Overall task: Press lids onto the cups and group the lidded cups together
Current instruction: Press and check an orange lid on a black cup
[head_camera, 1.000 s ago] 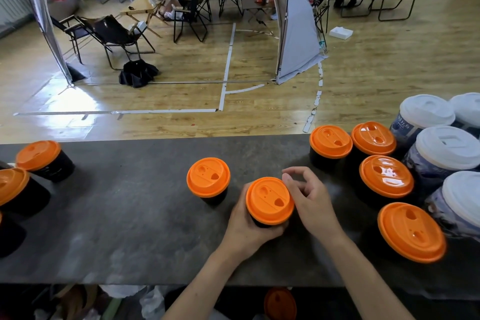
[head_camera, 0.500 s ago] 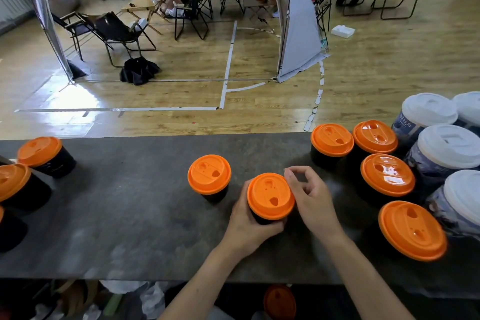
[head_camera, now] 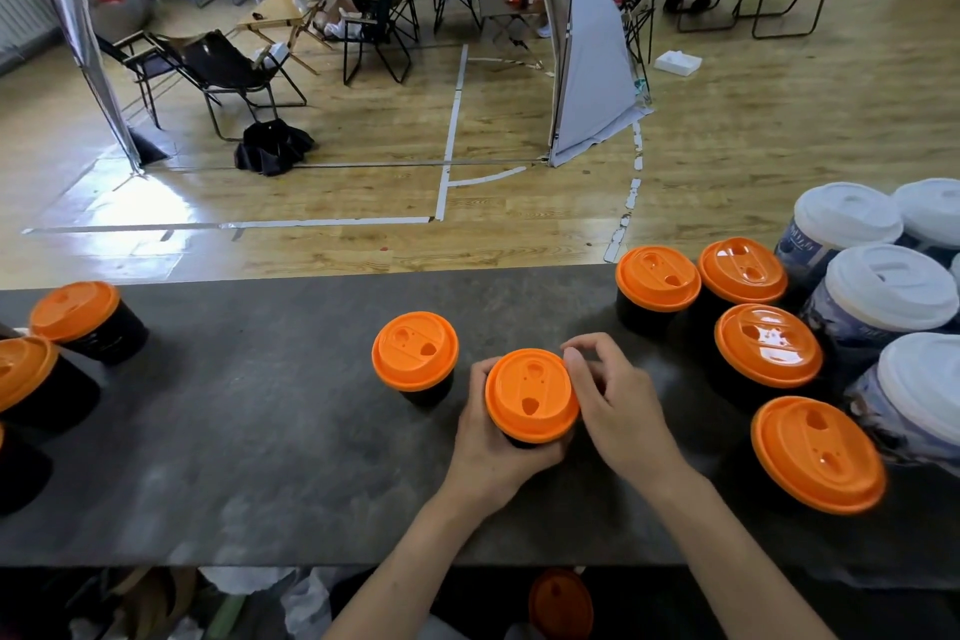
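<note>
A black cup with an orange lid (head_camera: 531, 395) stands in the middle of the dark counter (head_camera: 260, 457). My left hand (head_camera: 493, 452) wraps around its body from the near left. My right hand (head_camera: 613, 400) rests against the lid's right rim, thumb and fingertips pinched at the far edge. A second lidded black cup (head_camera: 414, 351) stands just to the left, apart from my hands. Several orange-lidded cups (head_camera: 768, 346) are clustered at the right.
Tall white-lidded patterned cups (head_camera: 891, 288) crowd the far right. More orange-lidded black cups (head_camera: 75, 312) sit at the left edge. An orange lid (head_camera: 560, 605) lies below the counter's near edge. Beyond the counter are a wooden floor, chairs and seated people.
The cup's lid has turned, its drink hole now toward me. My right fingers have shifted along the far rim; my left hand keeps its hold.
</note>
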{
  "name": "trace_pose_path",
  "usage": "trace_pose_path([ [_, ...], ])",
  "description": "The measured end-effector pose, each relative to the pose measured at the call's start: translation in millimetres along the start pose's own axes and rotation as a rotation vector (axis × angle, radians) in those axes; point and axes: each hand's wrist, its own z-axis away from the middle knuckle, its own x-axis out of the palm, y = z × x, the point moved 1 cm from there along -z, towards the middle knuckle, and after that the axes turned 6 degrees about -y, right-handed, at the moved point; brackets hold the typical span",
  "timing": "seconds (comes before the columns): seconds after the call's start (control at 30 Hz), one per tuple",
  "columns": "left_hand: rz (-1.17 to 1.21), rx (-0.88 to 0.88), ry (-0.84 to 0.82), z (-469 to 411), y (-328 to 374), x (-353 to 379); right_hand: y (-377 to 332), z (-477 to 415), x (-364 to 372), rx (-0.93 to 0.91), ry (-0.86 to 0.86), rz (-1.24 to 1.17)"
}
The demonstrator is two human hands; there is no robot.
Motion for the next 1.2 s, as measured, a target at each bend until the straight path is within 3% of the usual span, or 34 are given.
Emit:
trace_pose_path([
  [0.2, 0.007, 0.02, -0.049, 0, 1, -3, 1, -9, -2, 0.065, -0.03, -0.142],
  [0.43, -0.021, 0.012, -0.011, 1, 2, -2, 1, -1, -4, -0.036, -0.012, -0.056],
  [0.6, -0.069, 0.0, 0.021, 17, 5, -9, 2, 2, -2, -0.023, -0.049, -0.144],
  [0.93, -0.05, -0.084, 0.373, 101, -12, -91, -38, -29, 58, -0.055, -0.132, -0.127],
  [1.07, -0.077, -0.208, 0.637, 92, -19, -130, -51, -46, 85, -0.032, -0.186, -0.166],
  [1.2, -0.143, -0.274, 0.697, 60, -25, -156, -61, -53, 102, -0.043, -0.287, -0.093],
])
